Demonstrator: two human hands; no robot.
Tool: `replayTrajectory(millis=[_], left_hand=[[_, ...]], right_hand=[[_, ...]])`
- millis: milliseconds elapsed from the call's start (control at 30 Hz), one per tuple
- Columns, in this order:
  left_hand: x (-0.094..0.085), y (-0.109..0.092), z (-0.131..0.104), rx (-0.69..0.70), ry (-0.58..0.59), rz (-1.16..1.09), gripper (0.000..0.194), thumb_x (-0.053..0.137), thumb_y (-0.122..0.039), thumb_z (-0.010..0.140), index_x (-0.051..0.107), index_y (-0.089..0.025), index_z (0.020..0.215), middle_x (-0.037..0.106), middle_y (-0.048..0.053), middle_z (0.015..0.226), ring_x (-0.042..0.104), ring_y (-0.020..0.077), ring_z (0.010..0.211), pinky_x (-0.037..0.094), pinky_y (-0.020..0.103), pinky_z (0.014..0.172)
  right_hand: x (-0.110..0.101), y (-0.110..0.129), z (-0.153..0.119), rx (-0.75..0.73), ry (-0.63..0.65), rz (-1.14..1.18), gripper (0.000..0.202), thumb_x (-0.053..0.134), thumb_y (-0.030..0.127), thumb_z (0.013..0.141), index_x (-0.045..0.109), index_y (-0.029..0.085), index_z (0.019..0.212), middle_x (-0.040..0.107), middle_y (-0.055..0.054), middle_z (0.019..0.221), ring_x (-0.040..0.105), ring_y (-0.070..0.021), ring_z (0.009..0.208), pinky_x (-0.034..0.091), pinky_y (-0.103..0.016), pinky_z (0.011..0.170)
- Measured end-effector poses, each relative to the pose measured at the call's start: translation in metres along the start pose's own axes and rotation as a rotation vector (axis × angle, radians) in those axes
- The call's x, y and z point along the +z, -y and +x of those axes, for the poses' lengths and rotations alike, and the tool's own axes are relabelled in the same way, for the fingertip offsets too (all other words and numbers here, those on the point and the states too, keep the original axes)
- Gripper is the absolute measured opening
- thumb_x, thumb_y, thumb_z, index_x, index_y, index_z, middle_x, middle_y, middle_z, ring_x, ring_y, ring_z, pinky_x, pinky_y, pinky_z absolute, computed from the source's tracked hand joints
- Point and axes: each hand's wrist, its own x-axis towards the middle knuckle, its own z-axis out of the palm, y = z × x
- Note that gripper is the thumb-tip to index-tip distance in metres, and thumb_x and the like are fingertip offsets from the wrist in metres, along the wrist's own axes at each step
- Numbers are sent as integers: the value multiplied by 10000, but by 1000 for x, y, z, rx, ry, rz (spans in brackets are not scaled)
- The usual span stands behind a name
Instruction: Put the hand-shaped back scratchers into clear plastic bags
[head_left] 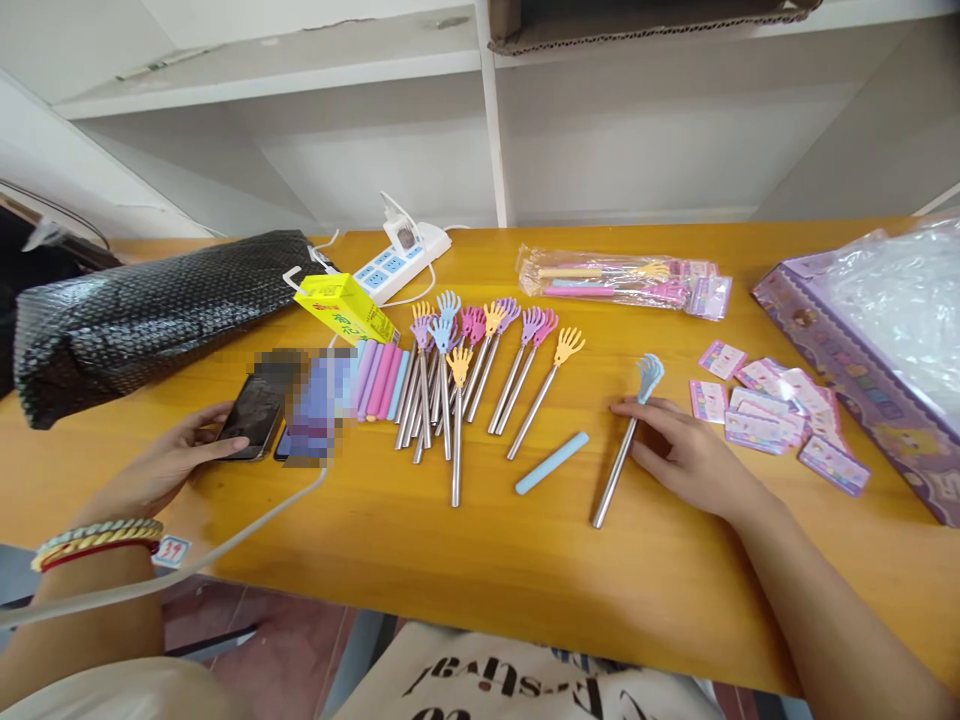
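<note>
Pinches a blue-headed scratcher (619,468) just below its head in the right hand (686,455), right of a loose blue tube (553,463) on the table (450,570), and holds a dark phone (251,420) in the left hand (176,450). Seems at the step of handling one piece apart from the scratcher cluster (458,430); likely calls for a steady, light pinch.

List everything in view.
Scratchers: over ten, multicoloured heads, centre
Sleeves: several, multicoloured, centre
Bagged scratchers: several, multicoloured, back
Cards: many, pink, right
Printed box: one, purple, right
Carton: one, yellow, left
Power strip: one, white, back
Wrapped bundle: one, black, left
Phone: one, black, left
Pixelated items: count unclear, bluish, left
Cables: multiple, white, left
Cardboard box: one, brown, top
Shelving: one, white, behind
Table: one, orange, below
Left hand: one, holding phone
Right hand: one, holding blue scratcher
</note>
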Motion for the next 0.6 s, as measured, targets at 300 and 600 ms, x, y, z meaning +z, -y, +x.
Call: replayTrajectory(millis=[300,600], left_hand=[[2,1,5,52,100,-37,852,833,-302,420,511,-261,1207,524,46,1269,500,244,1121,405,384,983],[1,4,5,-52,15,-249,612,732,-279,565,566,-230,1152,590,4,1171,550,149,1008,482,206,832]], right_hand=[[-1,1,1,-12,-15,-4,455,484,172,793,468,257,1240,559,-64,1196,542,-230,1091,472,-400,903],[0,0,0,-5,3,-10,449,481,180,800,462,246,1244,551,-72,1198,535,-227,1097,465,-396,906]])
